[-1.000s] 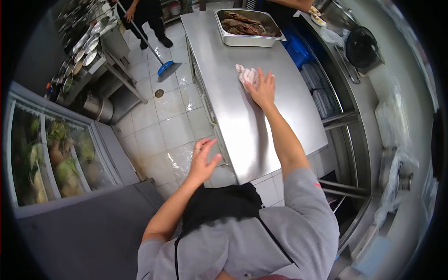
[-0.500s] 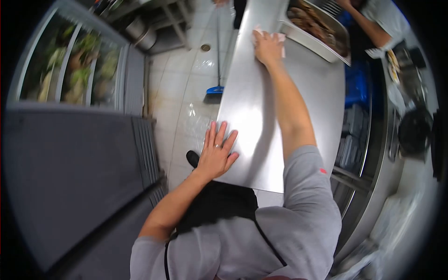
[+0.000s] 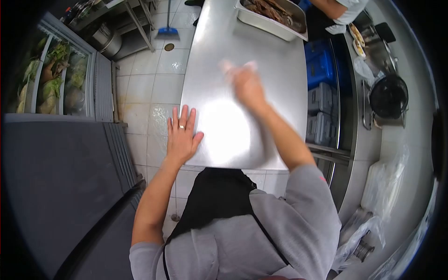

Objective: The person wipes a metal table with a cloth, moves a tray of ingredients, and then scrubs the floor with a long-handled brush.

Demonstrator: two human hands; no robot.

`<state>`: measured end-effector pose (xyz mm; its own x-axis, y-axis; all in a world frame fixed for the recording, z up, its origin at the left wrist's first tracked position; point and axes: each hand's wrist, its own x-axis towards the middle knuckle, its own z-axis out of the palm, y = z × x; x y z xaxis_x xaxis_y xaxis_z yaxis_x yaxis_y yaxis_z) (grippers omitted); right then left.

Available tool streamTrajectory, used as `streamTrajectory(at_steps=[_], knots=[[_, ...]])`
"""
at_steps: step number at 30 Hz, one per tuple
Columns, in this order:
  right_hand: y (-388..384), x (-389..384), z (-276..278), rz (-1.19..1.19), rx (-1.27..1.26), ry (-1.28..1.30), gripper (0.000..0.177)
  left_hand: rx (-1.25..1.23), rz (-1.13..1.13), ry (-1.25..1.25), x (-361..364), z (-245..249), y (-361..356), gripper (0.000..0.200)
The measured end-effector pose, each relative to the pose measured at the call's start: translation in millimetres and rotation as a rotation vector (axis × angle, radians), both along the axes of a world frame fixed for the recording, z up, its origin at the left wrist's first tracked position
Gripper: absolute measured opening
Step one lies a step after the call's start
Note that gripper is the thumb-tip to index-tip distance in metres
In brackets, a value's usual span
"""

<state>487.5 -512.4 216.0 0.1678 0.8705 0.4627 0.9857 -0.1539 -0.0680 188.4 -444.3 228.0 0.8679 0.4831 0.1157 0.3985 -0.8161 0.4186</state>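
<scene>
A steel table stretches away in front of me. My left hand, a ring on one finger, lies flat with spread fingers on its left edge and holds nothing. Over the middle of the tabletop, my right hand is blurred by motion, its fingers closed on a pale pinkish cloth that shows at the fingertips. Beyond the right hand, at the table's far right corner, sits a metal tray holding brown pieces of food.
A person's arm is at the upper right. Blue and grey bins stand under the right counter, which bears a black pan. On the left are a glass-fronted fridge with vegetables and a broom on the tiled floor.
My right hand has come back towards me along the table with the cloth. My left hand still rests at the left edge. The view has shifted, and the broom stands farther off.
</scene>
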Motion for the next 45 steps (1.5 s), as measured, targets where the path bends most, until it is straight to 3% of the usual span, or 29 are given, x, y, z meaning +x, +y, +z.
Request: streamTrajectory(at_steps=[1,2,3,5,8,10,12,14,15,16,18,20,24,27,28,31,33,35,38,40,43,45], knots=[[-7.6,43.3,-4.7,-0.270,-0.189,0.145,0.025,0.025,0.002,-0.003,-0.2,3.1,-3.3,0.071],[-24.1,86.3,-13.5,-0.372,-0.120,0.017,0.028,0.043,0.004,-0.005,0.0,5.3,-5.2,0.069],[-46.6,99.1,4.2,-0.522,-0.189,0.074,0.029,0.057,0.007,-0.009,-1.4,3.7,-5.9,0.066],[-109.0,125.1,-10.0,-0.583,-0.124,0.011,0.029,0.090,0.016,-0.053,-1.9,-0.5,-8.2,0.064],[-159.5,41.1,-6.6,-0.513,-0.112,0.049,0.032,0.186,0.033,-0.127,0.3,-11.6,-5.9,0.061],[-165.4,-49.7,2.0,-0.268,-0.026,0.072,0.035,0.290,0.080,-0.134,2.8,-13.8,-11.2,0.059],[-181.9,-136.6,11.1,-0.158,-0.107,0.178,0.043,0.386,0.147,-0.124,-1.4,-9.3,-19.7,0.057],[-208.0,-153.2,11.7,0.013,-0.004,0.197,0.048,0.465,0.197,-0.144,-11.2,-5.8,-33.3,0.056],[-222.4,-133.1,8.8,0.065,0.035,0.190,0.047,0.381,0.247,-0.202,-25.5,-6.6,-42.1,0.055],[-246.3,-105.4,-7.6,-0.012,-0.092,0.266,0.047,0.287,0.297,-0.257,-42.4,-9.4,-58.2,0.054],[-298.0,-75.0,1.7,-0.128,0.016,0.057,0.045,0.105,0.341,-0.404,-84.0,-14.4,-96.4,0.052],[-343.1,-49.2,-7.1,-0.391,-0.036,0.194,0.042,0.005,0.428,-0.468,-141.6,-51.1,-134.3,0.051],[-335.1,-80.5,-31.8,-0.515,-0.023,-0.008,0.045,-0.161,0.763,-0.375,-227.9,-128.3,-243.8,0.047],[-297.6,-139.3,-38.9,-0.165,0.088,-0.047,0.056,-0.266,0.816,-0.301,-256.6,-149.7,-319.6,0.047],[-278.9,-163.5,-37.6,-0.150,0.047,-0.066,0.054,-0.287,0.816,-0.273,-261.0,-157.5,-341.0,0.047],[-231.4,-223.4,-17.4,0.260,-0.099,0.075,0.041,-0.434,0.784,-0.285,-259.6,-166.8,-382.4,0.047],[-224.2,-262.2,-17.7,0.459,-0.101,0.228,0.031,-0.465,0.799,-0.276,-254.4,-163.5,-395.3,0.047],[-234.5,-273.7,14.7,0.524,-0.049,0.289,0.033,-0.477,0.830,-0.284,-246.6,-159.0,-401.2,0.046],[-246.9,-228.7,54.1,0.454,0.160,0.337,0.034,-0.470,0.962,-0.348,-228.3,-154.9,-394.8,0.046],[-256.4,-165.9,71.3,0.347,0.275,0.371,0.037,-0.415,0.923,-0.375,-199.4,-139.1,-380.2,0.046],[-277.3,-62.6,46.2,0.017,0.182,0.305,0.039,-0.307,0.747,-0.408,-136.8,-92.5,-342.6,0.047],[-297.8,-25.0,12.6,0.028,0.044,0.288,0.039,-0.063,0.611,-0.292,-85.0,-50.5,-301.0,0.054]])
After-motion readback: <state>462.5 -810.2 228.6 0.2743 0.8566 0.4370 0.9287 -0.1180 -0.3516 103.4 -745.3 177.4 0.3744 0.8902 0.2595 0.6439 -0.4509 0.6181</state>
